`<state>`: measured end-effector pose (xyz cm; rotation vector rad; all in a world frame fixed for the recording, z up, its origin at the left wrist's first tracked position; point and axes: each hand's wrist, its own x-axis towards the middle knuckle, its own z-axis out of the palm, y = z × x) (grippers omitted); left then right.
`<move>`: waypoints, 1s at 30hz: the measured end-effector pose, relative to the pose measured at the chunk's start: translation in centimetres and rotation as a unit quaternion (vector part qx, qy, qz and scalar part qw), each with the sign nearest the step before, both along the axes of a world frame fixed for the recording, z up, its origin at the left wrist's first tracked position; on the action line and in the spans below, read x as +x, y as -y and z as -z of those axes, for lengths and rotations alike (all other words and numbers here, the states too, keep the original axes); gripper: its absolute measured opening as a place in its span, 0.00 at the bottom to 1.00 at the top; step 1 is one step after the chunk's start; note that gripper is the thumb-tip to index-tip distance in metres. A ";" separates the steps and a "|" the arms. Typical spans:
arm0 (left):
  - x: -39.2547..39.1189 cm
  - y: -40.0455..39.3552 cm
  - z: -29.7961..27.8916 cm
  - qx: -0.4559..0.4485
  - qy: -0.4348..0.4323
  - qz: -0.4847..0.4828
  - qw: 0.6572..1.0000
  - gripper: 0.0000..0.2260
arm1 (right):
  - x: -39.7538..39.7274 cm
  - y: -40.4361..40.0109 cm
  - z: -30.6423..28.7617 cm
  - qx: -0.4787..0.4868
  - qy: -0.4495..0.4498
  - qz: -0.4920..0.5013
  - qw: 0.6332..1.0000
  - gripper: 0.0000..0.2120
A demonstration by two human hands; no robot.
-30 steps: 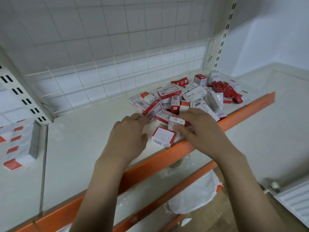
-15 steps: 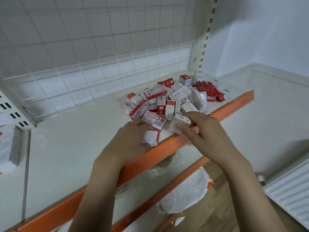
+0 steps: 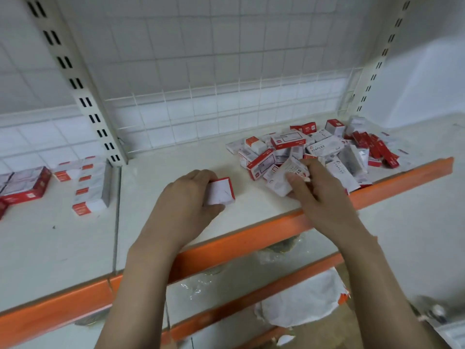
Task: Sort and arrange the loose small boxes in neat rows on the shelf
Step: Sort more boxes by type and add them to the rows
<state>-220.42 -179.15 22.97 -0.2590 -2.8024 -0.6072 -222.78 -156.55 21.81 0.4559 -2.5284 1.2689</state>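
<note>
Gripping white-and-red staple box (image 3: 221, 191), left hand (image 3: 187, 197) left of loose box pile (image 3: 324, 149); right hand (image 3: 319, 192) pinching white staples box (image 3: 285, 177) at pile's near edge.

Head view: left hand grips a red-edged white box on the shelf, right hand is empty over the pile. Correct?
Not quite. The head view shows the right hand is not empty: its grip is closed on a white staples box at the near edge of the pile. The rest holds: the left hand grips a red-edged white box on the shelf.
</note>
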 end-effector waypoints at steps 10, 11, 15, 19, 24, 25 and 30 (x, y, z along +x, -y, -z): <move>5.4 8.5 -0.1 -0.003 -0.019 -0.091 0.996 0.19 | 0.0 9.8 0.7 -0.048 0.075 -0.128 0.988 0.08; 5.9 9.5 -0.1 0.001 -0.021 -0.098 0.995 0.19 | 0.1 10.9 0.8 -0.045 0.077 -0.140 0.986 0.07; 7.2 12.7 0.0 0.008 -0.032 -0.108 0.994 0.19 | 0.8 14.1 1.1 -0.019 0.090 -0.167 0.982 0.08; 8.4 16.0 -0.1 0.022 -0.057 -0.116 0.991 0.15 | 2.1 17.6 0.4 0.003 0.061 -0.147 0.987 0.16; 9.7 19.4 -0.2 0.051 -0.051 -0.129 0.989 0.17 | 3.5 21.7 0.2 -0.014 0.063 -0.128 0.990 0.21; 9.9 20.0 -0.2 0.055 -0.048 -0.127 0.989 0.19 | 3.7 22.3 0.3 -0.011 0.064 -0.129 0.990 0.20; 10.5 23.2 0.4 0.023 -0.032 -0.133 0.990 0.26 | 5.2 25.0 0.3 0.001 0.083 -0.116 0.990 0.24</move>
